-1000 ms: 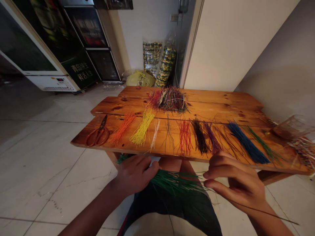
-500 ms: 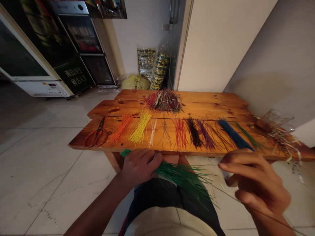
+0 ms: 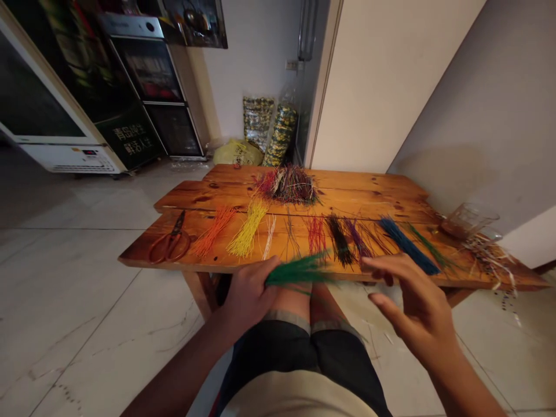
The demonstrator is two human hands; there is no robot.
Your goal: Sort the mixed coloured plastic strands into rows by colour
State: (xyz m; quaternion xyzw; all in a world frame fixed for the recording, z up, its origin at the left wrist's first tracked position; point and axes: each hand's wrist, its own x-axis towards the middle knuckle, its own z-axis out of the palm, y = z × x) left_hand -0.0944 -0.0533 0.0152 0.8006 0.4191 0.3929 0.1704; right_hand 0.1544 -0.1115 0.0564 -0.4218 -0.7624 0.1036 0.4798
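Observation:
My left hand [image 3: 252, 292] is closed around a bundle of thin green strands [image 3: 299, 272], held above my lap at the table's front edge. The loose ends fan out to the right, a little blurred. To the right of those ends, my right hand [image 3: 412, 307] hangs with thumb and fingers apart and nothing visible between them. On the wooden table [image 3: 360, 194] lie sorted bundles: orange strands [image 3: 215, 233], yellow strands [image 3: 248, 230], white strands [image 3: 269, 236], red strands [image 3: 316, 233], black strands [image 3: 339, 238], purple strands [image 3: 357, 238] and blue strands [image 3: 408, 244].
Scissors [image 3: 171, 240] lie at the table's left end. A mixed heap of strands [image 3: 291, 185] sits at the back. At the right end are a glass mug [image 3: 469, 220] and pale scraps [image 3: 490, 255]. Few green strands [image 3: 428, 243] lie beyond the blue ones.
My left hand has raised the green bundle and turned its loose ends upward. My right hand has moved left and opened; the long thin strand beside it no longer shows.

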